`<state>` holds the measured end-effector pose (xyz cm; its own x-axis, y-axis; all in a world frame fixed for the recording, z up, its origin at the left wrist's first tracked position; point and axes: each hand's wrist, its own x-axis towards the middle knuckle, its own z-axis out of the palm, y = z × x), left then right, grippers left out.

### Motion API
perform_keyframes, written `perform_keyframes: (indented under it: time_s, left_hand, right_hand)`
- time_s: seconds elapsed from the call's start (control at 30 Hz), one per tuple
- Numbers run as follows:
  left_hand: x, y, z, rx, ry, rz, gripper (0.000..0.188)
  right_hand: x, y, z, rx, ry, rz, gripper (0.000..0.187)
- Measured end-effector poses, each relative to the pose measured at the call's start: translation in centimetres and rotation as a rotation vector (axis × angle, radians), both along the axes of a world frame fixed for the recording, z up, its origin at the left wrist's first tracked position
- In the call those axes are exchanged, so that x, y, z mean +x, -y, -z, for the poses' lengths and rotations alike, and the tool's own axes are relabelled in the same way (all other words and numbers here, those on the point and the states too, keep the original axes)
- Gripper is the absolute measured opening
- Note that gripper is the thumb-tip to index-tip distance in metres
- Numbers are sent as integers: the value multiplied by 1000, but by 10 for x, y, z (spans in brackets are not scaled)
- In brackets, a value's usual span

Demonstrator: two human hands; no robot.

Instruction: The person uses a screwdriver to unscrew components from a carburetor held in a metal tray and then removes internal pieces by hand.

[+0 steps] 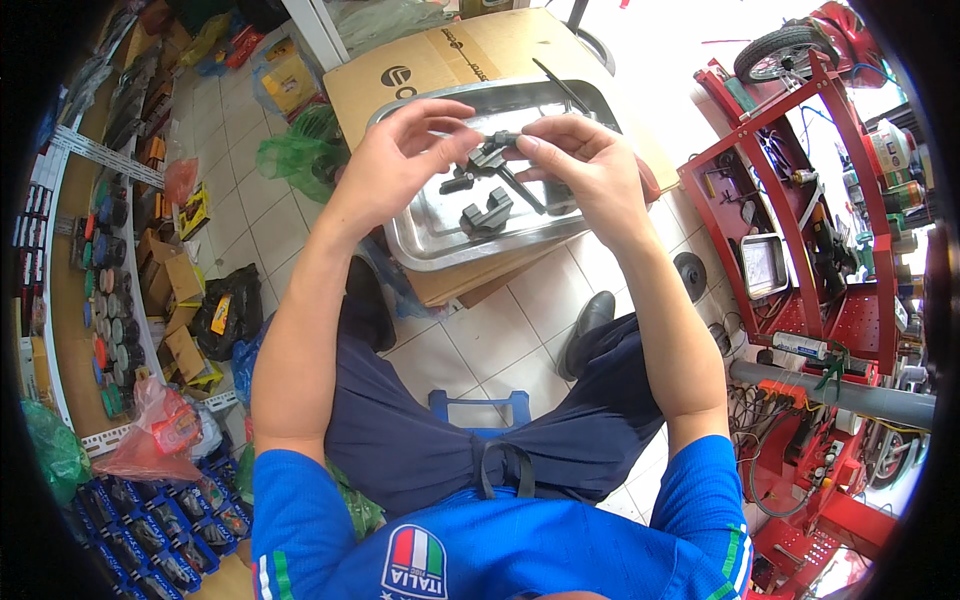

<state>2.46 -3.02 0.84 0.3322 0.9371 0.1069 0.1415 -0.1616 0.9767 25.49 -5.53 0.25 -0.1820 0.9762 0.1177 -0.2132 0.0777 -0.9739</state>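
Both my hands are raised over a shiny metal tray (pixel 425 250). In my right hand (pixel 590 165), thumb and index finger pinch the end of a dark clamp-like part (pixel 490 157), which hangs over the tray. My left hand (pixel 405 155) is at the other side of this part, its fingers curved and apart; its thumb tip is close to the part, and I cannot tell if they touch. Below lies a dark block with a C-shaped notch (pixel 487 216). A slim black rod (pixel 561 85) leans across the tray's far rim.
Cardboard boxes (pixel 370 90) support the tray. On the right stands a red tool rack (pixel 840 130) with a small metal tray (pixel 763 265). Shelves of packaged goods (pixel 110 290) line the left. A green plastic bag (pixel 305 150) sits beside the boxes; a blue stool (pixel 480 408) is between my legs.
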Motion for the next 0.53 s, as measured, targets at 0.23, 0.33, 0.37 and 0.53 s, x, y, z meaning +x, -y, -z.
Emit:
perform_keyframes:
  time_s: [0.23, 0.33, 0.37, 0.53]
  left_hand:
    - [-5, -5, 4, -48, 22, 89, 30]
    - [4, 3, -1, 57, 81, 21, 28]
    - [3, 1, 0, 38, 61, 12, 29]
    - [-15, -17, 10, -309, -8, 127, 41]
  right_hand:
    - [0, -2, 5, 7, 13, -18, 23]
    - [0, -1, 3, 1, 24, -10, 23]
    - [0, -1, 2, -1, 23, -8, 23]
    - [0, 0, 0, -5, 25, 1, 24]
